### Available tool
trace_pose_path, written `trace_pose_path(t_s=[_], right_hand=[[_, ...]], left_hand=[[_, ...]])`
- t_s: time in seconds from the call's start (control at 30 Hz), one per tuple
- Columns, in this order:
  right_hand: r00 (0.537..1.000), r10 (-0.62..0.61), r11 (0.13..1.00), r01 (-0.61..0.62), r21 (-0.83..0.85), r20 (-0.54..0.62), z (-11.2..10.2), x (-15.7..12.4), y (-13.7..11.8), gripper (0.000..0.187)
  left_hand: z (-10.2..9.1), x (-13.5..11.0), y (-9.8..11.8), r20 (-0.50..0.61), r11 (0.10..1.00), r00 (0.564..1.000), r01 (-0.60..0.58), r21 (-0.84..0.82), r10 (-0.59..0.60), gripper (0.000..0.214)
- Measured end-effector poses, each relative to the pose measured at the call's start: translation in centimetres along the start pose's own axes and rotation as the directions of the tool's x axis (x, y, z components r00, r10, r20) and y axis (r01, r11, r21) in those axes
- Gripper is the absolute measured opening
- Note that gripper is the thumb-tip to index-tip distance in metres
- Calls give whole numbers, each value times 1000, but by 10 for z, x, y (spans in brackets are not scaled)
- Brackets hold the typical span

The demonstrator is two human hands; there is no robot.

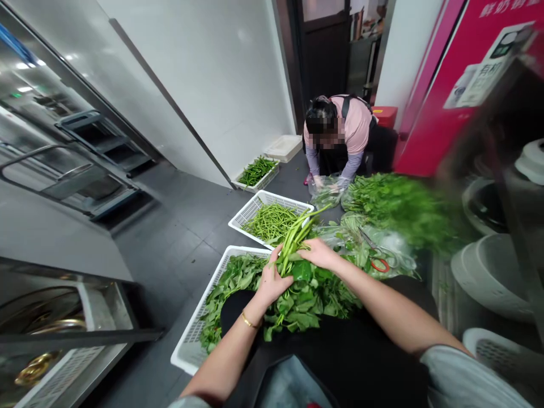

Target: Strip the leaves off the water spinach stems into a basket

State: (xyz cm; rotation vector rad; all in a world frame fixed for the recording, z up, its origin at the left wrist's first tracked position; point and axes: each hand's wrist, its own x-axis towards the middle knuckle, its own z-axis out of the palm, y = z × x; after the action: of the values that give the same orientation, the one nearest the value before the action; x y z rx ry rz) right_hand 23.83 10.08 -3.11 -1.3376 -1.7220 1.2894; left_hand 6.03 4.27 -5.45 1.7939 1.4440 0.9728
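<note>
Both my hands are low over a white plastic crate (192,345) heaped with leafy greens. My left hand (272,280), with a gold bangle at the wrist, and my right hand (318,253) grip a bunch of long-stemmed leafy greens (295,243) between them. Its pale stems stick up and away from me. Beyond my right hand, orange-handled scissors (379,263) lie on a clear plastic bag (385,243). A second white crate (250,211) holds green beans (270,222).
A co-worker (340,127) crouches at the back with both hands at a plastic bag (325,191). Nearby are a small crate of green chilies (257,171) and a blurred leafy pile (403,209). Steel shelving (72,158) stands left, white basins (488,277) right, on grey tile floor (170,255).
</note>
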Motion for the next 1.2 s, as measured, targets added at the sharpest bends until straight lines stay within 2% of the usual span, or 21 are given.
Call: trace_pose_path(t_s=[0.07,0.17,0.23,0.3,0.37,0.43,0.5,0.57,0.63,0.7,0.73,0.87,0.93,1.0,1.1,1.17,1.2], right_hand=[[995,31,999,-28,32,-95,-20,9,7,11],[965,100,991,-75,110,-244,-68,5,31,23],[959,133,981,-92,171,-249,-80,-8,49,29],[973,150,965,-105,241,-178,-66,-23,60,30],[984,162,928,-125,352,-79,-34,-32,62,33],[989,144,866,-130,482,7,1,-30,55,41],[996,70,823,-86,561,51,25,-19,43,46],[995,-52,814,-6,581,83,33,-5,31,47],[972,-167,846,53,531,168,31,4,20,44],[940,-221,904,97,416,261,27,6,12,44],[938,-220,930,120,346,267,25,6,9,43],[976,-151,981,128,144,157,17,1,8,25],[991,-64,994,51,101,121,1,-1,19,14],[999,31,995,-32,92,13,-23,-2,38,7],[975,120,988,-99,119,-188,-59,-5,70,2],[953,160,979,-120,165,-256,-64,-10,83,10],[950,172,974,-125,187,-262,-59,-13,85,15]], left_hand=[[-8,-2,1,66,1000,998,22,21,-24,82],[-22,-3,-2,111,990,985,135,-38,-130,79],[-28,-2,-7,108,960,969,236,-151,-221,73],[-30,0,-11,111,904,948,317,-286,-297,56],[-30,0,-13,147,831,926,377,-409,-348,39],[-29,-1,-11,197,760,907,419,-496,-372,31],[-28,-3,-7,244,720,899,438,-538,-364,29],[-27,-6,-3,266,723,906,424,-545,-330,28],[-26,-7,1,264,753,922,385,-533,-285,29],[-24,-7,3,237,774,939,341,-534,-250,30],[-23,-6,5,223,779,945,324,-537,-240,30],[-21,-2,4,227,771,938,344,-536,-261,22],[-24,-1,0,207,754,926,378,-537,-316,18],[-31,-2,-5,165,732,915,395,-555,-369,18],[-44,-6,-11,126,710,911,388,-587,-394,22],[-51,-12,-11,128,715,914,384,-585,-386,25],[-53,-14,-10,137,725,916,384,-572,-377,28]])
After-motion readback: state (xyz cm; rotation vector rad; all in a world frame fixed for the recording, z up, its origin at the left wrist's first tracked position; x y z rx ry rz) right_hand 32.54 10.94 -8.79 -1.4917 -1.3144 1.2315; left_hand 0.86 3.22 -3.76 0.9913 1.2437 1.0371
